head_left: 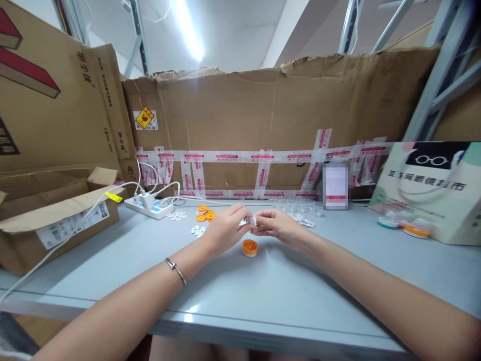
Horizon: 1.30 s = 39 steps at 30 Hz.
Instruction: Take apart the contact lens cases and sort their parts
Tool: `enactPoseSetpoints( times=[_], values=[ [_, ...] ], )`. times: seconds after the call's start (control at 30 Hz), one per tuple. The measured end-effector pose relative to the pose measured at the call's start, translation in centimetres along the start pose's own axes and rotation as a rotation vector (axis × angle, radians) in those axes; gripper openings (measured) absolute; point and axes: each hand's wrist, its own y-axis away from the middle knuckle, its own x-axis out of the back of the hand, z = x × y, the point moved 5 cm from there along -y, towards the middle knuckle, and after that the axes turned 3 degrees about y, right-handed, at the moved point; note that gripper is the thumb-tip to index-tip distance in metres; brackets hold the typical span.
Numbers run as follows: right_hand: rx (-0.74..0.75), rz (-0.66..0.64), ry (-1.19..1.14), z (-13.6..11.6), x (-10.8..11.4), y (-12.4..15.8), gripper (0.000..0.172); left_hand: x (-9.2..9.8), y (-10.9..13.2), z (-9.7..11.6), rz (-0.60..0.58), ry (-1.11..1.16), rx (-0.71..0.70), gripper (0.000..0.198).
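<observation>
In front of me, over the grey tabletop, my left hand (pixel 224 229) pinches a small clear, shiny plastic piece (pixel 248 221). My right hand (pixel 278 228) has its fingertips closed on the right side of the same piece. Its exact shape is partly hidden by the fingers. Just below the hands, an orange round part with a white base (pixel 249 248) stands on the table. Several orange rings (pixel 201 218) lie beyond my left hand, with small white discs (pixel 197 230) beside them. Clear plastic parts (pixel 296 204) are spread behind my right hand.
A white power strip (pixel 149 206) with plugged-in cables sits at the left, near an open cardboard box (pixel 56 220). Taped cardboard (pixel 240 120) walls the back. A blurred phone-like rectangle (pixel 336 183) leans there. At right are a paper bag (pixel 432 200) and clear-topped round pieces (pixel 417 229).
</observation>
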Motion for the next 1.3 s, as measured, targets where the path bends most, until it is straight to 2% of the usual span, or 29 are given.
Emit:
enactPoseSetpoints(
  times=[0.17, 0.33, 0.53, 0.7, 0.83, 1.07, 1.17, 1.3],
  values=[
    [0.061, -0.002, 0.064, -0.6, 0.0, 0.0, 0.025, 0.4, 0.0, 0.0, 0.098, 0.046, -0.018, 0.007],
    [0.207, 0.217, 0.302, -2.2, 1.7, 0.3, 0.02, 1.0, -0.1, 0.2, 0.159, 0.053, 0.013, 0.011],
    [0.254, 0.406, 0.462, -2.2, 6.0, -0.4, 0.018, 1.1, -0.3, -0.1, 0.088, 0.059, 0.068, 0.014],
    [0.184, 0.411, 0.689, -1.3, 7.6, -0.9, 0.015, 0.8, -0.2, -0.6, 0.069, 0.045, 0.104, 0.012],
    [0.148, 0.381, 0.747, -0.8, 7.3, -1.1, 0.012, 0.7, -0.3, -0.7, 0.05, 0.037, 0.128, 0.011],
    [0.281, 0.53, 0.648, -2.3, 6.9, -0.3, 0.024, 1.3, -0.2, -0.2, 0.118, 0.057, 0.054, 0.02],
    [0.33, 0.449, 0.584, -2.8, 5.5, 0.1, 0.029, 1.0, -0.2, -0.2, 0.096, 0.059, 0.026, 0.023],
    [0.348, 0.196, 0.506, -2.7, 2.3, 0.5, 0.029, 0.3, -0.2, -0.5, 0.029, 0.079, 0.052, 0.021]
  ],
)
